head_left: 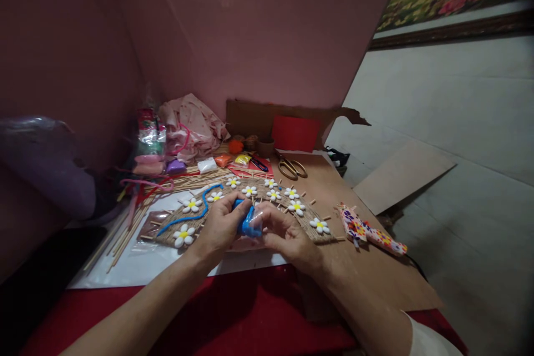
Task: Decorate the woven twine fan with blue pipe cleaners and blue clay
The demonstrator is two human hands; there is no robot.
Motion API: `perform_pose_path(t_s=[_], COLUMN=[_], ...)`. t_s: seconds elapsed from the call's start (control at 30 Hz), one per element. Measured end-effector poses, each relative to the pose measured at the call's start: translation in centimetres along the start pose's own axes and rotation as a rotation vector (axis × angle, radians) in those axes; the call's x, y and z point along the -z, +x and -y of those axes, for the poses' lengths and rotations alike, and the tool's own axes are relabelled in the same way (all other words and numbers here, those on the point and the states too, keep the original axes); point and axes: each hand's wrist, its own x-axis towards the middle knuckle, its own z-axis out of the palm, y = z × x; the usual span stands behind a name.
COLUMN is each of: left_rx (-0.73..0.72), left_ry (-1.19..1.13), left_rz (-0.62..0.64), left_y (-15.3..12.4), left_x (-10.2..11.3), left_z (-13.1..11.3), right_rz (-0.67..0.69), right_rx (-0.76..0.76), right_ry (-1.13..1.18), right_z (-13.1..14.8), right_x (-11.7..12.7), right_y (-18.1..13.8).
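Note:
Between my two hands is a small clear packet of blue modelling clay (250, 226). My left hand (223, 222) is closed round the clay's left side, a bit of blue showing above the thumb. The fingers of my right hand (287, 233) pinch the clear plastic on the right side. Just beyond and under them lies an arched piece wrapped in twine (167, 229), with short sticks poking from its edges. White clay daisies (184, 235) with yellow centres sit along it. A wavy blue clay strand (204, 208) runs over its left part.
Gold-handled scissors (292, 168) lie behind the arch. Packets of clay, such as a purple one (176, 166), and thin wooden sticks (125, 239) are at the left. A floral-wrapped object (371, 231) rests on the cardboard (392, 275) at right. Red paper (296, 133) leans behind.

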Motion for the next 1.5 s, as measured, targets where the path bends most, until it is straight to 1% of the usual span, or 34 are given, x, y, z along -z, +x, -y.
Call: perform_pose_path(t_s=[0.13, 0.27, 0.33, 0.4, 0.47, 0.57, 0.67, 0.8, 0.87, 0.97, 1.03, 1.13, 1.33, 1.43, 1.5], left_rx=[0.025, 0.023, 0.025, 0.009, -0.031, -0.068, -0.060, -0.012, -0.018, -0.049, -0.074, -0.103, -0.102, -0.097, -0.077], left_ry=[-0.001, 0.023, 0.051, 0.056, 0.049, 0.053, 0.057, 0.045, 0.042, 0.043, 0.046, 0.054, 0.060, 0.075, 0.078], left_rz=[-0.032, -0.067, -0.079, -0.079, -0.066, -0.037, -0.041, -0.075, -0.099, -0.122, -0.125, -0.130, -0.149, -0.120, -0.069], left_y=[0.0, -0.1, -0.1, -0.1, 0.0, 0.0, -0.1, 0.0, 0.0, 0.0, 0.0, -0.1, 0.0, 0.0, 0.0], left_x=[0.0, -0.1, -0.1, -0.1, -0.1, -0.1, -0.1, -0.1, 0.0, 0.0, -0.1, -0.1, -0.2, -0.2, -0.2], left_z=[-0.1, -0.4, -0.4, -0.3, -0.1, 0.0, -0.1, -0.3, -0.3, -0.2, -0.2, -0.1, 0.1, 0.0, -0.1], right_rz=[-0.090, -0.175, -0.163, -0.120, -0.071, -0.035, -0.044, -0.154, -0.200, -0.228, -0.222, -0.167, -0.075, -0.058, -0.081], right_rx=[0.007, 0.026, 0.033, 0.022, 0.002, -0.021, -0.014, 0.058, 0.090, 0.112, 0.094, 0.039, -0.004, 0.011, 0.049], right_ry=[0.027, -0.007, -0.010, 0.026, 0.080, 0.111, 0.055, -0.072, -0.157, -0.240, -0.237, -0.180, -0.068, -0.078, -0.142], right_z=[0.2, 0.1, 0.0, -0.2, -0.3, -0.4, -0.2, 0.2, 0.4, 0.5, 0.6, 0.8, 1.1, 1.0, 0.8], right_x=[-0.1, -0.3, -0.3, -0.4, -0.4, -0.4, -0.3, -0.3, -0.3, -0.3, -0.4, -0.5, -0.5, -0.3, -0.2], right_y=[0.0, 0.1, 0.1, 0.1, 0.1, 0.0, 0.0, -0.1, -0.1, -0.2, -0.2, -0.1, 0.1, 0.1, 0.1])
